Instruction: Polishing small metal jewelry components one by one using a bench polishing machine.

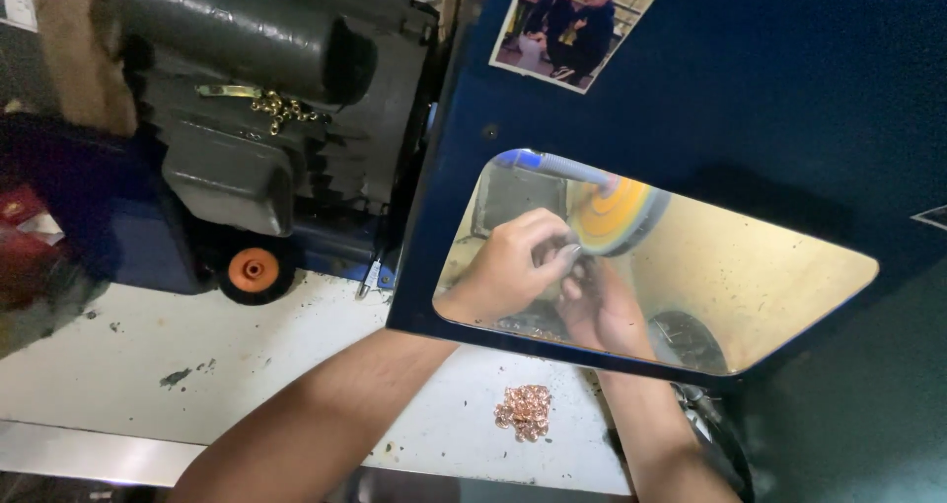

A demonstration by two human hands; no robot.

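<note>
Behind the blue guard's window (769, 276), left hand (508, 266) and right hand (602, 311) pinch a small piece against the yellow wheel (612, 217), a photo (577, 20) above, copper bits (525, 410) on the white counter (247, 355).

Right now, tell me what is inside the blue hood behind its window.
Inside the blue hood a yellow buffing wheel sits on a shaft. The left hand and right hand pinch something small against it; fingers cover that piece, so its shape cannot be made out.

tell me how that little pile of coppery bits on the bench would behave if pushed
The pile of coppery pieces is loose and heaped, so it would likely scatter rather than slide whole. The pieces look small and thin, so probably light. The white bench looks smooth, so they may skid.
</note>
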